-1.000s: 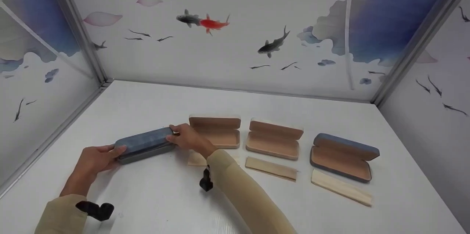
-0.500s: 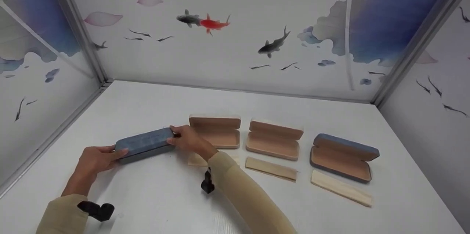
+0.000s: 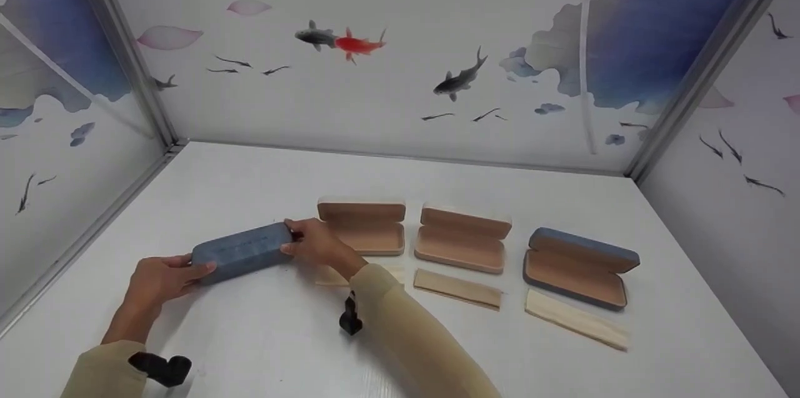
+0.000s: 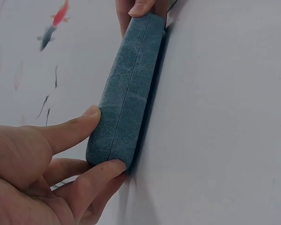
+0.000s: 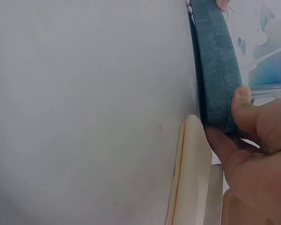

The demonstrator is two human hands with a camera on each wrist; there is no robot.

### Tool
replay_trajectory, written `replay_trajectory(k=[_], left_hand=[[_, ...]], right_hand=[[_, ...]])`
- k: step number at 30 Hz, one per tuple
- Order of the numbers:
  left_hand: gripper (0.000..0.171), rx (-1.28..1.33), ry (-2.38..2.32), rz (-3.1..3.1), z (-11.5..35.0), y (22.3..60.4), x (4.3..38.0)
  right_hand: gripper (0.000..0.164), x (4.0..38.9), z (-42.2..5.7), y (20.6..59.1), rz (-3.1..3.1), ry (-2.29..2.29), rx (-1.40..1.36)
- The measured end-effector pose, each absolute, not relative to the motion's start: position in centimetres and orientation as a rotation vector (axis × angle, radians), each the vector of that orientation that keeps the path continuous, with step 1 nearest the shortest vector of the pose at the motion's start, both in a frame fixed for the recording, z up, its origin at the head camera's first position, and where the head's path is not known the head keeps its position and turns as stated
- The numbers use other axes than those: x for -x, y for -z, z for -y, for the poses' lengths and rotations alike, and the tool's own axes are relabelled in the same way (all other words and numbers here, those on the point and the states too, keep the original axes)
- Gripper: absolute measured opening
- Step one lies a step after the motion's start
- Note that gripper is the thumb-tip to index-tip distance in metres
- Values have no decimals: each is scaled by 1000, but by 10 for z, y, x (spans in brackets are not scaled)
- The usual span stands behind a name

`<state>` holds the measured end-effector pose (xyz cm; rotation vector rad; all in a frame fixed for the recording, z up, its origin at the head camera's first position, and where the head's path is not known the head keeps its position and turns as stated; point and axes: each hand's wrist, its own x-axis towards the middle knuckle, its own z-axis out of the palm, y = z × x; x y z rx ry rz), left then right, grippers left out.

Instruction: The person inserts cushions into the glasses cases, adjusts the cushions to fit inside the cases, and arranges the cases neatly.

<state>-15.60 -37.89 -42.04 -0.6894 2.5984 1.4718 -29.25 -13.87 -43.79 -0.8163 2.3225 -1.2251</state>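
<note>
The closed blue case [image 3: 244,253] lies directly between my hands, its long axis running from my left hand [image 3: 161,278] to my right hand [image 3: 315,245], with the right-hand end tilted a little farther from me. Neither hand is nearer: each touches its own end. My left hand pinches one end, thumb on one side of the seam and a finger on the other; my right hand pinches the opposite end the same way. Whether the case's underside rests on the white desk [image 3: 269,342] or hangs just above it, I cannot tell.

Room is tighter by my right hand. Just beyond it stands an open pale case [image 3: 365,240], and a folded cloth [image 3: 395,273] lies partly hidden behind my right forearm. Farther to that hand's right are another open pale case [image 3: 459,251] and an open blue case [image 3: 575,279]. Bare desk lies on the near side of both hands.
</note>
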Motion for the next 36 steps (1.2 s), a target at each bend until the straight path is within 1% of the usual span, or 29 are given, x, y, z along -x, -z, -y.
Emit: replay_trajectory(k=[8, 13, 16, 19, 24, 27, 36], left_hand=[[80, 680, -1351, -2665, 370, 419, 160], [74, 721, -1457, -2605, 365, 418, 157], [71, 775, -1430, -2637, 363, 416, 152], [69, 809, -1399, -2698, 360, 413, 146], [72, 894, -1470, -2736, 350, 407, 144], [73, 938, -1526, -2737, 341, 402, 146], [72, 857, -1644, -2758, 319, 392, 146]], right_hand=[[64, 292, 137, 437, -2299, 1283, 730], [61, 286, 133, 430, -2314, 1281, 724], [59, 282, 128, 423, -2346, 1256, 755], [55, 279, 121, 414, -2370, 1264, 785], [38, 273, 108, 400, -2374, 1345, 806], [32, 270, 101, 393, -2377, 1389, 799], [29, 263, 70, 379, -2335, 1474, 787]])
